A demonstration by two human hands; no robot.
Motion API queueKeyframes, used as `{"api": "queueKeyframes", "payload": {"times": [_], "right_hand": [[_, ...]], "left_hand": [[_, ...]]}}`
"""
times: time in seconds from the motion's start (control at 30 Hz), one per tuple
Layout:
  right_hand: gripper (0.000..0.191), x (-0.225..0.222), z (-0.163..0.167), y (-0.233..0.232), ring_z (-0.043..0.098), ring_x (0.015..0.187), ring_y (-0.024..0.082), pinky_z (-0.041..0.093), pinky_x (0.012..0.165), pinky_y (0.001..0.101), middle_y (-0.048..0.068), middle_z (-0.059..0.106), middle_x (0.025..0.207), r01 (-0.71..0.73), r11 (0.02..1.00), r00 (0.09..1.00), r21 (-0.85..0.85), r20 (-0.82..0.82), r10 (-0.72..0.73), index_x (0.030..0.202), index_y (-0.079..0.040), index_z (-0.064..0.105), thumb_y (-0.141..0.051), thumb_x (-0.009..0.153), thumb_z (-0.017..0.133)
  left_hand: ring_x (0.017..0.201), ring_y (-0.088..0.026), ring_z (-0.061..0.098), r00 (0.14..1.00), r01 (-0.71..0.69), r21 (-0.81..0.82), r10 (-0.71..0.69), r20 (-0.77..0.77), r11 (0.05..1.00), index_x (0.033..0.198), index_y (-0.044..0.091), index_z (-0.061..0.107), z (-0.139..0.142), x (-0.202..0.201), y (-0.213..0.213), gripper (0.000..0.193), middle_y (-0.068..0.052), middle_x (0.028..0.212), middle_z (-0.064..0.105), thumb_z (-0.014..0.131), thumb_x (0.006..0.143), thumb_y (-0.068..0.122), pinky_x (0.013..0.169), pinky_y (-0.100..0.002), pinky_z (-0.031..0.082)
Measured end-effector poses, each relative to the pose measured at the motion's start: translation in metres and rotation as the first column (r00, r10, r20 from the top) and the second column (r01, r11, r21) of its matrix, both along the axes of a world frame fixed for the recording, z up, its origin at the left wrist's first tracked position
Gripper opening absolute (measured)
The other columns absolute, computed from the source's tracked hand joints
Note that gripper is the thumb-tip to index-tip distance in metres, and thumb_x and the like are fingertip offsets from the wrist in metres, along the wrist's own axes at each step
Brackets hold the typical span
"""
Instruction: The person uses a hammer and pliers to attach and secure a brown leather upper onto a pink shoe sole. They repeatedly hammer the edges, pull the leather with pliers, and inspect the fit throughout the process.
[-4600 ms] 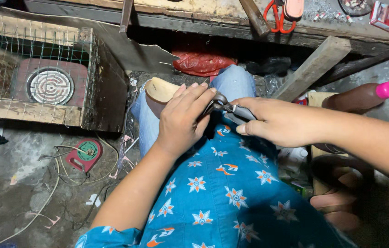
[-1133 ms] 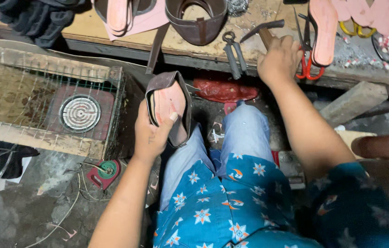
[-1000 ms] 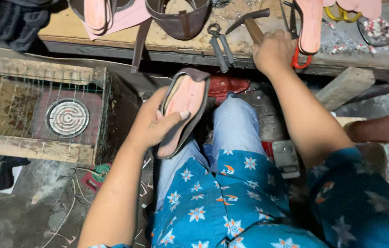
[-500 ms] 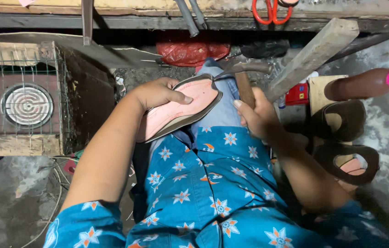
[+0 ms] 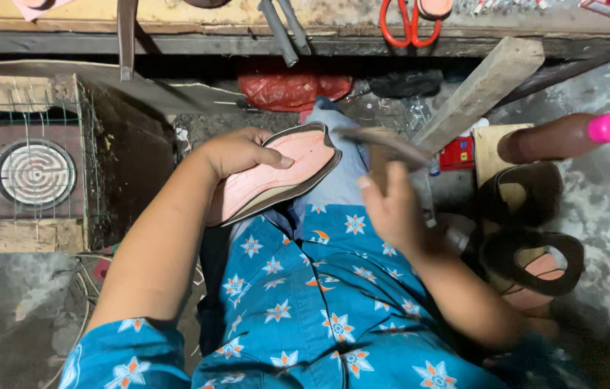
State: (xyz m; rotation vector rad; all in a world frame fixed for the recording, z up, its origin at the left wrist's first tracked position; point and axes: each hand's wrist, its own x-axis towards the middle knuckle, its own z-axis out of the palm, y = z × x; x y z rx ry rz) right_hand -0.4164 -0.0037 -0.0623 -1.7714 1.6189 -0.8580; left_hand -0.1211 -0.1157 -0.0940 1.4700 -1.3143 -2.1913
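My left hand (image 5: 236,153) presses a pink shoe sole (image 5: 276,176) with a dark rim flat on my knee, thumb lying across its upper face. My right hand (image 5: 391,209) is closed around the wooden handle of a hammer (image 5: 384,144), whose blurred head hangs just right of the sole's toe end. My lap is covered by a blue flowered garment (image 5: 319,310).
A wooden workbench edge (image 5: 319,21) runs along the top with red scissors (image 5: 406,18) and metal tools. A caged coil heater (image 5: 34,173) stands at left. At right lie dark sandal uppers (image 5: 535,245), a bottle with a pink cap (image 5: 571,137), a slanted plank (image 5: 478,90) and a red bag (image 5: 290,90).
The sole came down from the bench height onto my knee. My right hand left the bench with the hammer and now swings it beside the sole; the view tilted downward.
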Motion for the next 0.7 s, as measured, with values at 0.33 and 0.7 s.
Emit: {"api": "queueKeyframes", "payload": {"times": [0.33, 0.7], "right_hand": [[0.057, -0.014, 0.024, -0.106, 0.064, 0.068, 0.013, 0.055, 0.049, 0.0297, 0.013, 0.064, 0.105, -0.081, 0.98, 0.97, 0.184, 0.24, 0.035, 0.133, -0.002, 0.05, -0.018, 0.086, 0.077], [0.045, -0.008, 0.008, -0.291, 0.068, 0.094, 0.042, 0.055, 0.082, 0.0498, 0.026, 0.071, 0.099, 0.009, 0.997, 0.869, -0.073, -0.493, -0.044, 0.105, 0.002, 0.071, -0.032, 0.079, 0.082]], "left_hand": [[0.101, -0.017, 0.069, 0.997, 0.007, -0.442, 0.027, 0.07, 0.897, 0.133, 0.0, 0.058, 0.018, -0.02, 0.053, 0.066, -0.01, 0.115, 0.074, 0.083, 0.078, 0.028, 0.09, -0.031, 0.055], [0.113, -0.035, 0.067, 0.958, 0.092, -0.839, 0.183, 0.222, 0.536, 0.134, 0.007, 0.064, 0.038, -0.009, 0.05, 0.059, -0.019, 0.122, 0.072, 0.081, 0.079, 0.022, 0.097, -0.041, 0.051]]}}
